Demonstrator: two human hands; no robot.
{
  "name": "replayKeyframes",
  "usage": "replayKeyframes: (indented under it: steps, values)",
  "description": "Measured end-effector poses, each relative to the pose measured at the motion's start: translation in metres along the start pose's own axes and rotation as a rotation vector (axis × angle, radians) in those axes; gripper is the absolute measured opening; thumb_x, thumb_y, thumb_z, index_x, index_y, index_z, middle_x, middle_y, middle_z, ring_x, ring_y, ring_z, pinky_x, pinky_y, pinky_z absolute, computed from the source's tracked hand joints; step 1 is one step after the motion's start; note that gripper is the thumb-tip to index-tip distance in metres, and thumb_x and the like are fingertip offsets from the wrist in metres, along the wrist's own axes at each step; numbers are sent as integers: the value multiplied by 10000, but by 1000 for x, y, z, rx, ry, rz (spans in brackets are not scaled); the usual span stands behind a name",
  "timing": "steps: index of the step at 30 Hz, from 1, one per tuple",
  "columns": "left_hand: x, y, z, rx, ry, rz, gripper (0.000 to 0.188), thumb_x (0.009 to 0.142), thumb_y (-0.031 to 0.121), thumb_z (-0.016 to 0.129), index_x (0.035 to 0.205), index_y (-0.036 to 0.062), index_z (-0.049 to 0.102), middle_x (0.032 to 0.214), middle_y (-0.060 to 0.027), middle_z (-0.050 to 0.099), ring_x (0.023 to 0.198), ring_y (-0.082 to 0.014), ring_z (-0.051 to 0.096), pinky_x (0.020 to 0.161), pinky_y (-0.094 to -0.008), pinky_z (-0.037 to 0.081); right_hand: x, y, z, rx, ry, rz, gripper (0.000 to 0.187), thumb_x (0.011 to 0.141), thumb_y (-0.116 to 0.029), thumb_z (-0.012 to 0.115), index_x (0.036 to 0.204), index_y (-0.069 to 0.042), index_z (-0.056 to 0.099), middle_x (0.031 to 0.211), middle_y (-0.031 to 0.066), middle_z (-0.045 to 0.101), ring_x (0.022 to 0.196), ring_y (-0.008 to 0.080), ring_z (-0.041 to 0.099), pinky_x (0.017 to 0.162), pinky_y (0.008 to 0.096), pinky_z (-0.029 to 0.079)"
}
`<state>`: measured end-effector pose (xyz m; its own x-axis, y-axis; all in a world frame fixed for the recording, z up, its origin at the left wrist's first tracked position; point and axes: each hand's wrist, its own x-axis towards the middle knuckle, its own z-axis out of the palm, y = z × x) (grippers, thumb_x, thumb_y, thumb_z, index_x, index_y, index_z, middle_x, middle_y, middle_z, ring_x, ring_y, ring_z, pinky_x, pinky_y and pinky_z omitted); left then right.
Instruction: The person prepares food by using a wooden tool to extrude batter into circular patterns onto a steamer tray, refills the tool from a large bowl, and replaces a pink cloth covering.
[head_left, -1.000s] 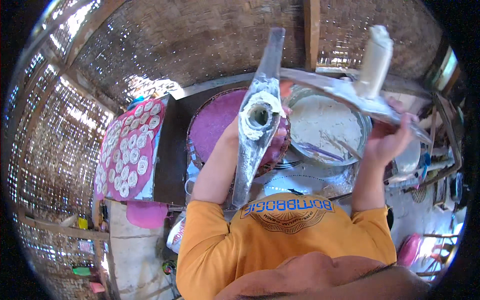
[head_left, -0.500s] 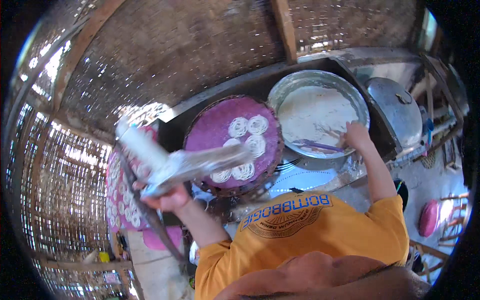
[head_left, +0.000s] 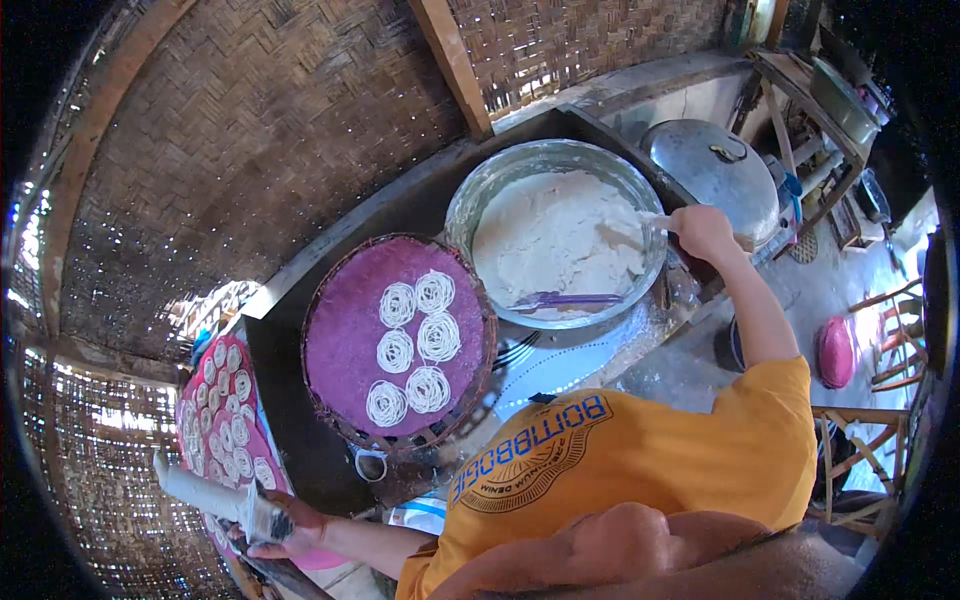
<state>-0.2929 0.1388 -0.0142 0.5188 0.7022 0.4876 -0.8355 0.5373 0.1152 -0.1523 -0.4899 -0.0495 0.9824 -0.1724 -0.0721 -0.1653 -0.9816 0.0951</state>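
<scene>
My left hand [head_left: 290,535] grips a hand-held noodle press with a long white tube [head_left: 200,490], held low at the left beside the trays. Fingers of my right hand [head_left: 705,232] are closed at the right rim of a large metal basin [head_left: 555,152]. A pale, stick-like tool [head_left: 655,221] juts from that hand over the white dough [head_left: 550,225]; its exact kind is unclear. A purple utensil [head_left: 565,299] lies along the basin's near side. Between my hands, a round purple-covered tray [head_left: 345,310] bears several white noodle nests [head_left: 438,336].
At the left, a pink tray [head_left: 262,440] carries many more nests. A lidded metal pot [head_left: 710,175] stands right of the basin. A metal cup [head_left: 370,465] and a fork [head_left: 515,352] are near the round tray. Woven walls [head_left: 270,150] rise behind the counter.
The press in my left hand has swung away from above the round tray, down to the left. My right hand has lifted from inside the basin to its right rim. The view has shifted right.
</scene>
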Motion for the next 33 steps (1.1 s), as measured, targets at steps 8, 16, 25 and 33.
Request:
replayKeyframes:
  steps: [8,16,25,33]
  values:
    - [4,-3,-17,39,-156,-96,396,759,350,590,1102,162,533,1144,-43,514,1054,-236,465,891,-407,362,5,-20,48,-45,122,139,142,660,-135,558,717,-30,635,733,134,621,689,259,625,596,358,504]
    - [3,-7,-15,77,-143,-74,407,767,349,586,1126,170,517,1179,-73,480,1089,-260,432,908,-439,340,13,-57,87,21,178,126,127,686,-102,524,702,-25,624,716,143,612,659,268,625,557,350,503]
    - [3,-22,-3,82,-150,-83,421,775,348,580,1152,178,499,1218,-108,443,1127,-286,395,928,-474,315,0,-76,82,97,160,20,116,664,-101,533,688,-16,608,723,165,603,669,291,616,581,372,499]
    - [8,-57,20,269,-251,-262,449,747,306,615,1146,144,488,1195,-86,453,1152,-295,365,970,-454,276,-13,-63,54,188,-39,-64,172,658,-137,561,783,-52,644,775,147,617,694,289,613,643,364,486]
